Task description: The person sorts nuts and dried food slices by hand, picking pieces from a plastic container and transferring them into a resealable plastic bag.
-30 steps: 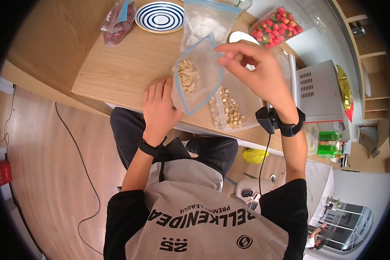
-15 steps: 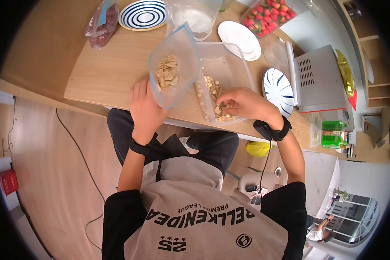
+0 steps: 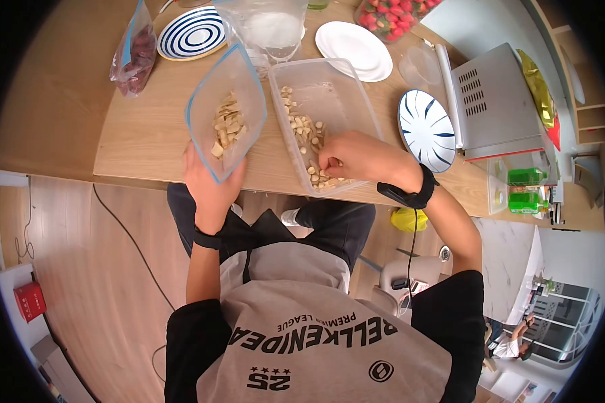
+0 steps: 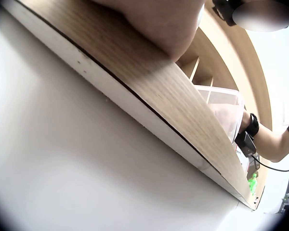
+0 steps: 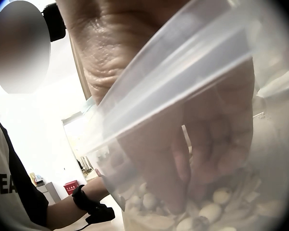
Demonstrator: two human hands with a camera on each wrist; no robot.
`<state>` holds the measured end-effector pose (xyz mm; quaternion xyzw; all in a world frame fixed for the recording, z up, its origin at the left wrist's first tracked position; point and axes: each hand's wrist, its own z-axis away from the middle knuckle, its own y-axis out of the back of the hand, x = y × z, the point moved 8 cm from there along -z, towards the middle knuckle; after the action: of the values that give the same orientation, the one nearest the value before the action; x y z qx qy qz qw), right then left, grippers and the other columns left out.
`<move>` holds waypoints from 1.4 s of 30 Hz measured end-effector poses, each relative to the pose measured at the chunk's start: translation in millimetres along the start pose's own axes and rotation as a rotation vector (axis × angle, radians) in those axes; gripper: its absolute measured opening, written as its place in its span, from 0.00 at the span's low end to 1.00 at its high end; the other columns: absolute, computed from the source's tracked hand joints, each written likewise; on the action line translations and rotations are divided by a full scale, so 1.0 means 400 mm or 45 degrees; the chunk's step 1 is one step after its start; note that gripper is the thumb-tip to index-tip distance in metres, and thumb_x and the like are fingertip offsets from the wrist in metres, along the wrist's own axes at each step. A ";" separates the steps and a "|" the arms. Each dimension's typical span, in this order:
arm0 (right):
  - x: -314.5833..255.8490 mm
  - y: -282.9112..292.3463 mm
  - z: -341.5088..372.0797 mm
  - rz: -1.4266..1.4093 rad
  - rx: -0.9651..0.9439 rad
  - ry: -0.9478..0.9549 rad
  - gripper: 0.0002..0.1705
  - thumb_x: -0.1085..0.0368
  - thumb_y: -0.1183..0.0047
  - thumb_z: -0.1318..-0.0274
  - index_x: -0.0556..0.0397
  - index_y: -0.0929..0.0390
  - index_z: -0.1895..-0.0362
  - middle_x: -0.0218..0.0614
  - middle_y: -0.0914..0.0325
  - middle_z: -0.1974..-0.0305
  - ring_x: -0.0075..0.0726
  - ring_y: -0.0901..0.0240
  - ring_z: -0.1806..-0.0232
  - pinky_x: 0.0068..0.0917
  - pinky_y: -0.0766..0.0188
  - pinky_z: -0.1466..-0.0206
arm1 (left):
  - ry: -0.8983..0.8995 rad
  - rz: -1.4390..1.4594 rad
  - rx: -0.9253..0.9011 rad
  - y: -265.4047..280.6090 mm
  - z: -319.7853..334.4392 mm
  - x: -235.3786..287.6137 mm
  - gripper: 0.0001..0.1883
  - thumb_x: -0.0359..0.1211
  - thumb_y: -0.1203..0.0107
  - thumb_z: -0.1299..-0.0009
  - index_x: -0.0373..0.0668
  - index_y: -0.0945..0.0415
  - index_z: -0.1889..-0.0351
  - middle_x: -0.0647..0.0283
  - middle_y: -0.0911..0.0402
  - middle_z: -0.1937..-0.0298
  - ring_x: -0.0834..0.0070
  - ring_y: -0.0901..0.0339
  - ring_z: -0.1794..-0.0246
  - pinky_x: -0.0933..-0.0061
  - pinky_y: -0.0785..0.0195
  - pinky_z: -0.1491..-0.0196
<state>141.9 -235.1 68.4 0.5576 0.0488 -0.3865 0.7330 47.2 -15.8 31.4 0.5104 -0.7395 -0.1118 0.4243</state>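
Observation:
My left hand [image 3: 212, 191] grips the near side of an upright clear zip bag [image 3: 250, 101] with a blue-edged, wide mouth. Pale chopped pieces [image 3: 228, 124] lie inside it. To the right stands a clear plastic box [image 3: 336, 101] with round and cut pale pieces [image 3: 306, 131] along its left and near parts. My right hand [image 3: 366, 156] reaches into the box at its near right, fingers bent down. Through the box wall in the right wrist view, the right hand's thumb and fingertips [image 5: 188, 192] pinch close together among pale pieces [image 5: 211, 212].
Behind the bag are a blue-ringed plate [image 3: 193, 33], a bag of dark red contents [image 3: 136, 60] and another clear bag [image 3: 269, 23]. White plates [image 3: 353, 50], a striped plate [image 3: 427, 131], strawberries [image 3: 393, 13] and a grey appliance [image 3: 497, 101] lie back and right.
My right hand has left the zip bag's mouth and gone down into the box among the pieces. My left hand remains on the bag. The head view has shifted.

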 end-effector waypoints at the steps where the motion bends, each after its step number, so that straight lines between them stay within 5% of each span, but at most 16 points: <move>1: 0.003 0.000 -0.002 -0.001 -0.001 -0.001 0.06 0.67 0.37 0.41 0.55 0.15 0.62 0.41 0.18 0.67 0.51 0.20 0.60 0.44 0.27 0.56 | -0.022 -0.006 0.011 0.002 0.000 0.002 0.27 0.38 0.29 0.39 0.36 0.21 0.44 0.48 0.19 0.47 0.45 0.24 0.46 0.48 0.30 0.43; 10: 0.019 0.021 0.006 0.004 0.112 0.039 0.05 0.69 0.36 0.42 0.58 0.16 0.63 0.41 0.18 0.67 0.49 0.20 0.65 0.40 0.26 0.60 | 0.002 -0.020 -0.056 -0.011 0.010 -0.021 0.32 0.41 0.28 0.40 0.36 0.23 0.39 0.48 0.20 0.43 0.47 0.25 0.41 0.50 0.33 0.38; 12: 0.007 0.070 0.018 -0.070 0.219 0.063 0.06 0.71 0.36 0.42 0.58 0.16 0.61 0.41 0.17 0.66 0.44 0.21 0.69 0.35 0.26 0.63 | 0.049 -0.040 -0.076 -0.010 0.004 -0.017 0.34 0.42 0.28 0.40 0.36 0.24 0.38 0.49 0.21 0.42 0.47 0.25 0.40 0.51 0.34 0.37; 13: -0.004 0.101 0.029 -0.090 0.300 0.071 0.05 0.72 0.35 0.41 0.57 0.15 0.60 0.37 0.17 0.67 0.34 0.23 0.70 0.30 0.27 0.65 | -0.006 -0.050 0.000 0.008 -0.008 0.001 0.28 0.39 0.28 0.39 0.37 0.21 0.43 0.49 0.18 0.45 0.46 0.22 0.44 0.51 0.30 0.41; 14: -0.023 0.119 0.033 -0.085 0.292 0.069 0.05 0.72 0.35 0.41 0.57 0.15 0.60 0.37 0.17 0.67 0.34 0.23 0.70 0.30 0.27 0.65 | -0.063 -0.059 0.076 0.023 -0.015 0.016 0.22 0.36 0.29 0.38 0.38 0.18 0.47 0.50 0.16 0.47 0.46 0.19 0.48 0.51 0.27 0.44; 17: -0.061 0.219 0.058 -0.180 0.563 -0.080 0.03 0.73 0.34 0.38 0.56 0.14 0.60 0.28 0.18 0.68 0.19 0.27 0.68 0.22 0.31 0.65 | -0.011 -0.005 0.074 0.025 -0.016 0.010 0.25 0.37 0.28 0.39 0.39 0.19 0.45 0.50 0.16 0.48 0.47 0.21 0.46 0.51 0.29 0.42; 20: -0.160 0.303 0.062 -0.131 0.767 0.031 0.03 0.73 0.34 0.38 0.58 0.14 0.60 0.28 0.18 0.65 0.19 0.27 0.67 0.21 0.32 0.63 | -0.007 -0.053 -0.036 0.005 -0.004 -0.004 0.35 0.47 0.32 0.36 0.34 0.26 0.37 0.50 0.20 0.39 0.50 0.25 0.38 0.51 0.35 0.35; 26: -0.324 0.369 -0.003 -0.013 0.944 0.246 0.08 0.73 0.33 0.39 0.57 0.14 0.56 0.26 0.18 0.64 0.17 0.29 0.66 0.20 0.32 0.62 | -0.022 -0.055 -0.026 0.019 -0.010 0.006 0.35 0.45 0.32 0.37 0.35 0.26 0.37 0.50 0.20 0.40 0.51 0.25 0.37 0.52 0.35 0.34; 28: -0.350 0.375 -0.014 -0.052 1.009 0.325 0.11 0.68 0.31 0.41 0.53 0.13 0.55 0.28 0.19 0.68 0.22 0.27 0.71 0.22 0.32 0.68 | -0.014 -0.062 -0.030 0.021 -0.012 0.007 0.35 0.45 0.32 0.38 0.35 0.26 0.36 0.50 0.20 0.39 0.51 0.25 0.37 0.52 0.35 0.34; 32: -0.282 0.347 0.017 0.076 0.960 0.267 0.13 0.68 0.33 0.41 0.53 0.14 0.52 0.29 0.19 0.68 0.24 0.25 0.70 0.23 0.31 0.68 | -0.011 -0.052 -0.020 0.016 -0.009 0.003 0.36 0.44 0.30 0.39 0.35 0.26 0.36 0.49 0.21 0.39 0.50 0.25 0.36 0.51 0.35 0.33; 34: -0.157 0.270 0.007 -0.020 0.532 0.023 0.15 0.73 0.34 0.42 0.55 0.15 0.49 0.29 0.15 0.62 0.25 0.23 0.64 0.25 0.28 0.62 | -0.004 -0.050 -0.024 0.008 -0.006 -0.004 0.37 0.44 0.30 0.40 0.34 0.26 0.36 0.49 0.21 0.39 0.50 0.25 0.36 0.51 0.35 0.33; 35: -0.113 0.246 0.021 -0.024 0.527 0.014 0.15 0.73 0.34 0.42 0.55 0.15 0.49 0.29 0.15 0.62 0.25 0.23 0.64 0.25 0.28 0.62 | -0.009 -0.061 -0.034 0.005 -0.003 -0.005 0.37 0.44 0.29 0.40 0.34 0.26 0.36 0.49 0.21 0.39 0.49 0.25 0.37 0.51 0.35 0.33; 40: -0.012 0.082 0.029 -0.009 -0.068 -0.145 0.18 0.66 0.34 0.42 0.54 0.15 0.47 0.41 0.16 0.53 0.47 0.19 0.55 0.40 0.23 0.51 | 0.017 -0.053 -0.082 -0.004 0.000 -0.009 0.36 0.44 0.30 0.39 0.33 0.26 0.37 0.47 0.21 0.39 0.49 0.25 0.38 0.51 0.34 0.34; 42: 0.000 0.054 0.020 -0.050 -0.076 -0.112 0.21 0.64 0.33 0.44 0.54 0.16 0.46 0.42 0.17 0.55 0.51 0.20 0.55 0.41 0.24 0.49 | 0.021 -0.059 -0.104 -0.007 0.003 -0.006 0.35 0.44 0.30 0.38 0.33 0.25 0.37 0.47 0.21 0.40 0.48 0.25 0.38 0.52 0.33 0.35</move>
<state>152.4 -240.2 88.2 0.5170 0.0391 -0.4233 0.7429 48.5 -15.3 27.5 0.5105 -0.7188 -0.1472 0.4483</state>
